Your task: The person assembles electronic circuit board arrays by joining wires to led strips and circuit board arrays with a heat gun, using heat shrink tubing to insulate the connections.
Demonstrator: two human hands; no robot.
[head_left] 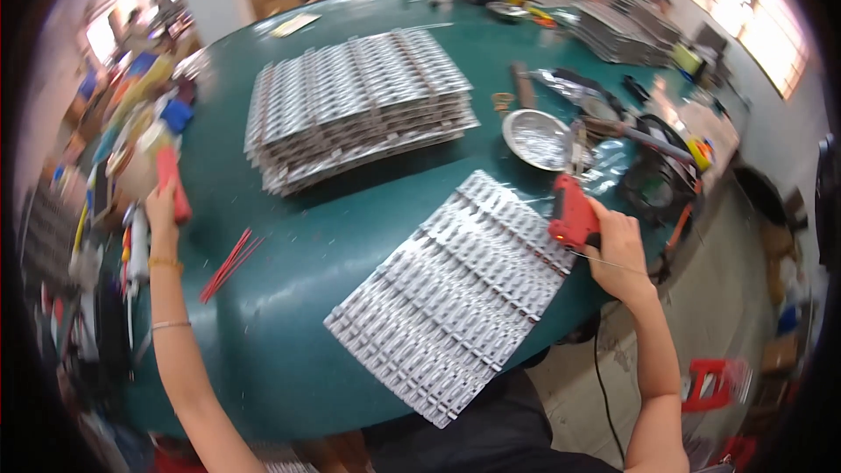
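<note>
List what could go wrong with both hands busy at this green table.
The right hand holds a red corded tool over the silver sheet; its cord hangs off the table edge and might snag. The left hand, reaching aside with a red stick, could knock the cluttered items there.

Both forearms are seen rising from the lower edge. The left arm is stretched far out to the left, its left hand (pixel 160 207) apparently closed, though blurred. The right arm is bent at the elbow, and the right hand (pixel 618 245) is clenched in a grip.
</note>
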